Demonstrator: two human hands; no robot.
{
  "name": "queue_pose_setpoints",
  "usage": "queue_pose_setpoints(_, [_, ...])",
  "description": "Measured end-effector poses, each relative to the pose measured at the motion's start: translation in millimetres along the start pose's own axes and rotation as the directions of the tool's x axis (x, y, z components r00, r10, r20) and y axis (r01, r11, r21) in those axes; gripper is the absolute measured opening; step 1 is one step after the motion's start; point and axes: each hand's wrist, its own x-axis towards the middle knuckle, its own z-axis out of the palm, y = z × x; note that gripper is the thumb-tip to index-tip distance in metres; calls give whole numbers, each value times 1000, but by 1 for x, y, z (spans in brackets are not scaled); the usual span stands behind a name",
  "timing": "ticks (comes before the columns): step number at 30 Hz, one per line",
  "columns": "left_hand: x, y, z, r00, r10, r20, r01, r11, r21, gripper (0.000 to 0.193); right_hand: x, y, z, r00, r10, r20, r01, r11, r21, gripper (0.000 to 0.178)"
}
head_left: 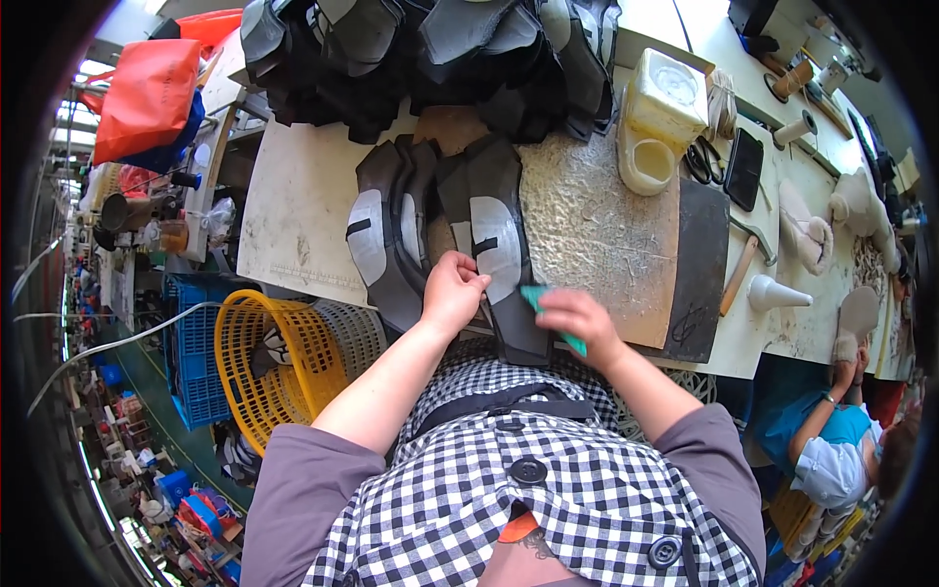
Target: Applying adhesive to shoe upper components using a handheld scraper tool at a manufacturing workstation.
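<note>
In front of me a dark shoe-upper piece point(497, 245) with a light grey patch and a short black strip lies at the table's near edge, its lower end reaching past the edge. My left hand point(455, 292) is closed, thumb and fingers pinching this piece's left edge. On its other side my right hand point(579, 321) is closed around a slim teal tool point(533, 296), whose kind I cannot make out; its tip is beside the piece's right edge. Similar dark upper pieces point(370, 235) lie to the left, overlapping one another.
A heap of dark upper pieces point(460, 49) covers the back. To the right are a crusted work board point(597, 235), a glue-stained container point(657, 108), scissors point(704, 159), a phone point(744, 168), a hammer point(740, 274) and a white cone point(778, 293). A yellow basket point(235, 342) stands lower left. Another person point(831, 450) sits far right.
</note>
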Motion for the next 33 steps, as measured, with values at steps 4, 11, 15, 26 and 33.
queue_pose_setpoints(4, [-1,-2,0,1000,15,-2,-15,1000,-5,24,-9,-22,-8,872,487,44,-482,840,250,28])
queue_pose_setpoints(11, [-1,14,1,996,-53,66,59,994,-95,24,74,54,12,728,573,-375,-420,806,417,21])
queue_pose_setpoints(15, [-12,8,4,998,28,-55,-38,979,-198,24,87,32,-6,628,600,-495,-267,764,587,20])
queue_pose_setpoints(26, [-19,30,13,995,87,40,-83,992,-100,26,98,-11,12,783,532,-322,-459,844,276,24])
queue_pose_setpoints(33, [-17,4,25,959,23,281,30,983,-182,24,97,25,-5,627,605,-491,-508,795,331,23])
